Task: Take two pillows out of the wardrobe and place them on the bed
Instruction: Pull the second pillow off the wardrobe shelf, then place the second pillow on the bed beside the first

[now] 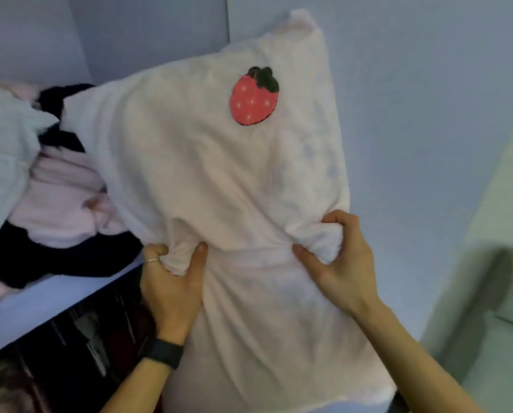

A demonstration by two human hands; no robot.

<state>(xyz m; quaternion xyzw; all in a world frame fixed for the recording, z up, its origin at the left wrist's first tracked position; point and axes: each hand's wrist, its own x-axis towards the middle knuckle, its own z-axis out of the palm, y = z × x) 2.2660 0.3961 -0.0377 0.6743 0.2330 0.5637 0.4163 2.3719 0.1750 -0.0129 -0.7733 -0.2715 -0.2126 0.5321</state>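
A large pale pink pillow (213, 174) with a red strawberry patch fills the middle of the head view, half out of the wardrobe shelf. My left hand (171, 287), with a ring and a black wristband, pinches a fold of its cover near the lower left. My right hand (338, 260) grips a bunched fold at the pillow's right edge. The pillow's far end leans against the wardrobe side wall (413, 99). No second pillow or bed can be made out.
A white shelf board (40, 305) carries a heap of pink, white and black clothes (55, 204) to the left of the pillow. Dark garments hang below the shelf (79, 347). A pale green surface (493, 308) lies at the right.
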